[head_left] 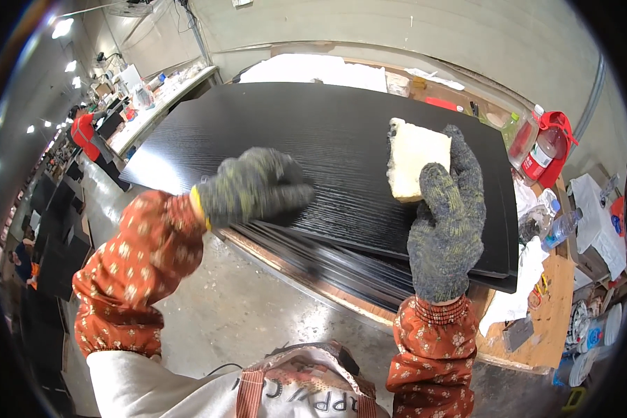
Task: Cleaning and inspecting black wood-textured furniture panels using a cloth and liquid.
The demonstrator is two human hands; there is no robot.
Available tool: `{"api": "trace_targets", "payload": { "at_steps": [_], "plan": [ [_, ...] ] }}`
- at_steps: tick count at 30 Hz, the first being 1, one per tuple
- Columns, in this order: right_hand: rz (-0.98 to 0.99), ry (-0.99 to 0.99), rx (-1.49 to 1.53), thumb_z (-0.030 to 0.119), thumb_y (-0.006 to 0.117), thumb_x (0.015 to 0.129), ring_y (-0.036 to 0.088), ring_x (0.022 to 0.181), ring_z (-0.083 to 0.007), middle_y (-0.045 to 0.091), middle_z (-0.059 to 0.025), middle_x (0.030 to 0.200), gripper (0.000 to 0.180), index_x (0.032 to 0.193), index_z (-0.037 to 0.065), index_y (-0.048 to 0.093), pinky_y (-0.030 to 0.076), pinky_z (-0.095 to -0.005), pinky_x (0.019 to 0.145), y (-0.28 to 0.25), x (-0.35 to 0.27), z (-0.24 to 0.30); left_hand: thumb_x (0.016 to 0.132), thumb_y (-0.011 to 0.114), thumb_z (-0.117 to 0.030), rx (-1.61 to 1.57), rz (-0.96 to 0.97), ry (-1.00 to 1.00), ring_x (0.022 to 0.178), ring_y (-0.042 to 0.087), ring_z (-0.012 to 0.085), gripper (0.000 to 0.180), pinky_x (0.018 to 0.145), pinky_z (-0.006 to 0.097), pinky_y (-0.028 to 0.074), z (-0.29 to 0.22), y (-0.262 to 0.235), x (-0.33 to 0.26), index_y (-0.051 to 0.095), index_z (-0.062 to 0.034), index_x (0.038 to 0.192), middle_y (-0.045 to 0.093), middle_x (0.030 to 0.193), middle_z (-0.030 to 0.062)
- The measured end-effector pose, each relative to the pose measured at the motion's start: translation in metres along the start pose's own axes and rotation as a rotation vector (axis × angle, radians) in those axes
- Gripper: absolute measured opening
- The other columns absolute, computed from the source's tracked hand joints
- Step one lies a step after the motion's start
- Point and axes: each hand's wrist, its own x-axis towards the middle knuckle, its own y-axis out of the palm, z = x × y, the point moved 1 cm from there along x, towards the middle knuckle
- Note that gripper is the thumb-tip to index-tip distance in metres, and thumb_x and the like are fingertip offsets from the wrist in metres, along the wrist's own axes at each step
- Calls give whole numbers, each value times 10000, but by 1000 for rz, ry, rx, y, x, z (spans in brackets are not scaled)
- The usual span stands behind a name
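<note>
Head view, sponge (pixel 414 159) partly behind right hand (pixel 447 223)

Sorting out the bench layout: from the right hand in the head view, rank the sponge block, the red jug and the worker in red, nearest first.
1. Sponge block: in the right hand itself, on the black panel.
2. Red jug: off to the right, past the panel's edge.
3. Worker in red: far left, by the long bench.

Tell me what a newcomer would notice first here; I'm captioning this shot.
The big black panel fills the middle, atop a stack of similar boards. The gloved right hand presses a pale sponge onto it at right, while the gloved left hand rests on its near edge. A red jug stands at far right.
</note>
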Motion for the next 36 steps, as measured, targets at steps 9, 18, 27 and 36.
{"api": "trace_targets", "payload": {
  "at_steps": [9, 18, 27, 36],
  "plan": [
    [23, -232, -160, -54, 572, 811, 507, 1158, -249, 481, -158, 1285, 444, 1241, 42, 515, 478, -325, 921, 3, -3, -14, 867, 649, -237, 116, -135, 554, 737, 641, 266, 220, 676, 349, 520, 11, 22, -3, 644, -19, 901, 648, 788, 149],
    [6, -522, -651, -130, 519, 842, 525, 1168, -267, 508, -155, 1303, 392, 1180, 59, 581, 479, -340, 936, -4, -1, -11, 815, 712, -180, -110, 358, -36, 529, 567, 117, 158, 509, 269, 463, 60, -50, -5, 670, -32, 779, 602, 605, 18],
    [-93, -462, -668, -212, 519, 674, 505, 1201, -333, 487, -175, 1325, 562, 1136, 93, 617, 464, -387, 975, -31, 11, -19, 811, 703, -265, -315, 514, 2, 410, 515, 80, 206, 399, 250, 426, 58, -38, 15, 673, -77, 732, 566, 519, 4],
    [-90, -707, -935, 140, 595, 883, 521, 1158, -216, 570, -105, 1209, 386, 1227, -22, 531, 445, -362, 959, -37, 14, -28, 777, 736, -273, -31, 498, -58, 476, 569, 96, 230, 434, 232, 450, 35, -47, 6, 696, -49, 814, 600, 561, 24]
  ]
}}
